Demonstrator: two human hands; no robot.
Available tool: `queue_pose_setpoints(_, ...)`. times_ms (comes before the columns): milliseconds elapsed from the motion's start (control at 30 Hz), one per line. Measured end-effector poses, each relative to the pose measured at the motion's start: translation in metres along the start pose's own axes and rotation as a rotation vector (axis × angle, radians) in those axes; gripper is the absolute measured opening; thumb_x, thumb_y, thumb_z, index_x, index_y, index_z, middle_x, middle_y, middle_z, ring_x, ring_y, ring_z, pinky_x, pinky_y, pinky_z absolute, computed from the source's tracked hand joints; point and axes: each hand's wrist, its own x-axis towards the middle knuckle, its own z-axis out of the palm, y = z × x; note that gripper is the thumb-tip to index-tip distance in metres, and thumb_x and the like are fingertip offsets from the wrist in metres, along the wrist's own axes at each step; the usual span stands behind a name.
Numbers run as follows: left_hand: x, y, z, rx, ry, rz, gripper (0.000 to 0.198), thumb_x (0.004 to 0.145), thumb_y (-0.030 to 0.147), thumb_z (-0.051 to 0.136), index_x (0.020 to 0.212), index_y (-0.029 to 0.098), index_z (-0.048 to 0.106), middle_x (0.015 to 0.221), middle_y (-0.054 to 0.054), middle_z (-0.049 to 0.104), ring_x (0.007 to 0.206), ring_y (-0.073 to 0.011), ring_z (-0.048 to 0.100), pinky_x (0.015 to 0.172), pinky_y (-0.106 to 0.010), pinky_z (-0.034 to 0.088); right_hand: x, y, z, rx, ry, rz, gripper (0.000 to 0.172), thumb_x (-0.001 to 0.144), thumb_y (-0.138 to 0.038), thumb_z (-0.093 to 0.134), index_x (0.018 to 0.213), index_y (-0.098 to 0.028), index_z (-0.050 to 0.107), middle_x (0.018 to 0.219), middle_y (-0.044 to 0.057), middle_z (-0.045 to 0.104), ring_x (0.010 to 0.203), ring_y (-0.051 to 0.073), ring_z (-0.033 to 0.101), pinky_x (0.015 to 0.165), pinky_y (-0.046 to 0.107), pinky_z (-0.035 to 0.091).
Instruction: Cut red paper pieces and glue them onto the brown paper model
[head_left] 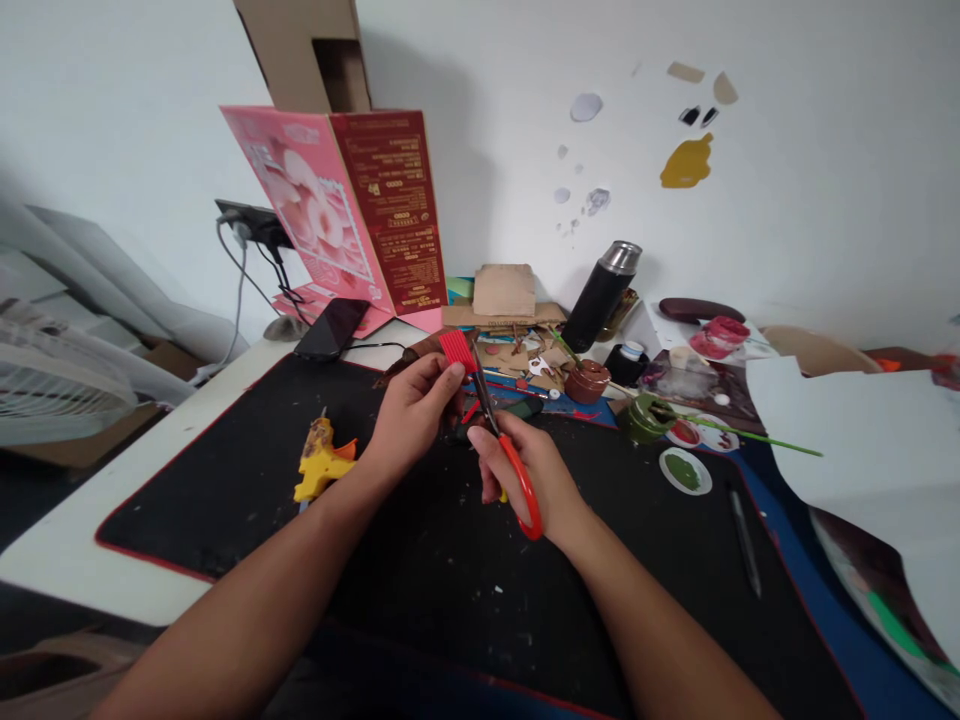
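Between the thumb and fingers of my left hand [420, 405] is a small red ridged piece [456, 348], held up over the black mat; its material is hard to tell. My right hand [536, 465] grips a pair of red-handled scissors [517, 480]. The scissor blades point up and away, right beside the red piece's right edge. Whether they touch it I cannot make out. Left of my left forearm, a yellow glue gun [321, 460] lies on the mat.
A black phone [334, 328] and a pink and maroon box [390, 215] stand at back left. Behind my hands are cardboard scraps [504, 290]. To the right are a black thermos [602, 295], a green paint jar [645, 415], a paint lid [685, 471] and a pen [744, 540].
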Motion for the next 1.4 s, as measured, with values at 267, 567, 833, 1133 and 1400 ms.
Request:
queue_pose_setpoints(267,-0.0003,-0.0012,-0.0005,0.013,-0.003,-0.007,0.042,0.093,0.057,0.073,0.075,0.021,0.060,0.060,0.003,0.059,0.049,-0.0108,0.052,0.049,-0.024,0.042,-0.0013,-0.0026,0.0004,-0.004,-0.007,0.010,0.035,0.100,-0.056,0.067,0.090,-0.024,0.059,0.058,-0.007,0.059,0.047,0.014,0.062,0.049,0.024,0.048)
queue_pose_setpoints(567,-0.0004,-0.0021,-0.0014,0.025,-0.012,-0.011,0.041,0.093,0.056,0.073,0.075,0.020,0.060,0.061,0.003,0.060,0.050,-0.0107,0.052,0.050,-0.023,0.042,-0.0007,-0.0002,0.0003,0.008,-0.017,0.008,0.036,0.100,-0.057,0.066,0.089,-0.024,0.057,0.058,-0.006,0.060,0.047,0.014,0.062,0.050,0.024,0.048)
queue_pose_setpoints(833,-0.0016,-0.0002,0.0000,0.034,-0.027,-0.022,0.043,0.091,0.057,0.073,0.075,0.020,0.061,0.061,0.003,0.059,0.052,-0.0108,0.051,0.051,-0.023,0.041,-0.0009,-0.0006,0.0002,0.005,-0.015,0.002,0.035,0.101,-0.057,0.065,0.091,-0.024,0.058,0.057,-0.007,0.059,0.047,0.014,0.061,0.050,0.024,0.048)
queue_pose_setpoints(1133,-0.0024,0.0019,0.0015,0.050,-0.052,-0.024,0.044,0.092,0.057,0.072,0.072,0.020,0.060,0.061,0.002,0.058,0.054,-0.0110,0.050,0.053,-0.023,0.041,-0.0001,0.0029,0.0005,0.027,-0.007,0.012,0.036,0.100,-0.058,0.066,0.091,-0.024,0.058,0.057,-0.007,0.059,0.046,0.014,0.061,0.048,0.024,0.049)
queue_pose_setpoints(1400,-0.0029,0.0019,0.0020,0.038,-0.058,-0.032,0.043,0.091,0.057,0.073,0.075,0.020,0.061,0.062,0.002,0.059,0.054,-0.0111,0.051,0.053,-0.023,0.042,-0.0002,0.0024,0.0008,0.035,-0.002,0.008,0.036,0.100,-0.057,0.066,0.089,-0.024,0.056,0.059,-0.007,0.060,0.046,0.014,0.061,0.049,0.024,0.049)
